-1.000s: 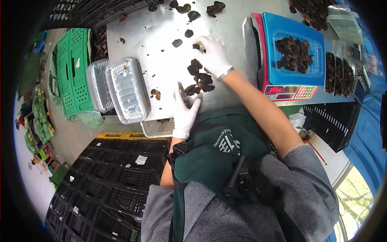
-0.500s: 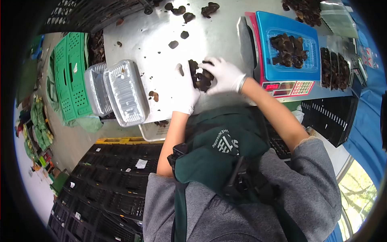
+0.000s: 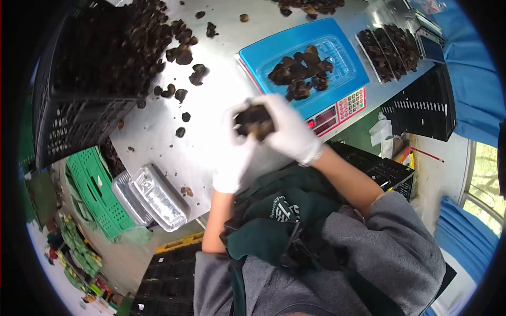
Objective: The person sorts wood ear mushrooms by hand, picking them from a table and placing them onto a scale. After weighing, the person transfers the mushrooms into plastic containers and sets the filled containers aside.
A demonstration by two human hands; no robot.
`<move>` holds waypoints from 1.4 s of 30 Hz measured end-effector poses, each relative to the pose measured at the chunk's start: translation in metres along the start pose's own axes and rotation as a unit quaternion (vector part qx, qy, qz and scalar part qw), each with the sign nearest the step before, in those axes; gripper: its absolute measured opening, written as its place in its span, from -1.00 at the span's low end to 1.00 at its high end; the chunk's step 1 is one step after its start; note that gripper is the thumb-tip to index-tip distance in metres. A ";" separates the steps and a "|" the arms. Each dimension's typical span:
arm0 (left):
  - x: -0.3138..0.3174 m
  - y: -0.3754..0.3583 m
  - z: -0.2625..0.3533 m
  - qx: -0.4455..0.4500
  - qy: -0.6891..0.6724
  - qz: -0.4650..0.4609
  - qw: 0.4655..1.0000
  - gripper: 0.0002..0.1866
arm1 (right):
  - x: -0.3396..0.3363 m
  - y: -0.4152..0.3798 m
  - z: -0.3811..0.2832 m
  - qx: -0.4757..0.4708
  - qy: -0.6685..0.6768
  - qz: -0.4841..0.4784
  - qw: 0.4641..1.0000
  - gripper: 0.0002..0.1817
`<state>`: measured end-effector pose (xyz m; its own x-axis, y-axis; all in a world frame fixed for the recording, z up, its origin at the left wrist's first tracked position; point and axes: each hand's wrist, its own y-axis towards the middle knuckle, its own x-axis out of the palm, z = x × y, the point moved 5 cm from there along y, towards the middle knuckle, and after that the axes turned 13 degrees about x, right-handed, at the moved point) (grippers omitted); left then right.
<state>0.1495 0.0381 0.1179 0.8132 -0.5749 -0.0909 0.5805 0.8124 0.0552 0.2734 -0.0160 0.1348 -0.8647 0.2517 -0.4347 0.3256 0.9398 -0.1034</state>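
Observation:
A clump of dark brown wood ear mushrooms (image 3: 254, 122) is cupped between my two gloved hands above the metal table. My left hand (image 3: 233, 160) closes on it from the left and below, blurred by motion. Fingers of my right hand (image 3: 289, 128) wrap over its top and right side. Just beyond my right hand stands a scale with a blue platform (image 3: 258, 55). On that platform a clear plastic tray (image 3: 337, 48) holds more mushrooms (image 3: 300, 71). The scale's keypad (image 3: 351, 104) faces me; its display is too blurred to read.
A black crate (image 3: 79, 124) heaped with mushrooms stands at the left, spilling onto the table (image 3: 153, 126). Nested clear trays (image 3: 158, 197) sit at the table's near left edge, beside a green crate (image 3: 94, 192). Filled trays (image 3: 387, 52) stand right of the scale.
The mushroom clump has come up off the table between both hands, toward the scale. My view has turned, bringing the heaped black crate into sight at the left.

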 end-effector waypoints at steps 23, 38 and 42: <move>-0.035 0.018 -0.150 0.049 0.509 -0.001 0.860 -0.29 | -0.013 0.009 0.000 -0.048 -0.104 -0.095 0.989 -0.62; -0.161 -0.038 -0.139 0.061 0.441 0.195 0.874 -0.39 | 0.178 0.167 0.068 -0.018 -0.214 0.009 0.977 -0.62; -0.162 0.016 -0.141 0.118 0.356 0.214 0.902 -0.50 | 0.159 0.131 0.092 0.070 -0.001 0.016 0.997 -0.61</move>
<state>0.0213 0.1578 -0.0065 0.7807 0.0621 -0.6218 0.2812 0.8537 0.4383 0.2140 0.1257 -0.0305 -0.8522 0.2817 -0.4408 0.4042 0.8895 -0.2130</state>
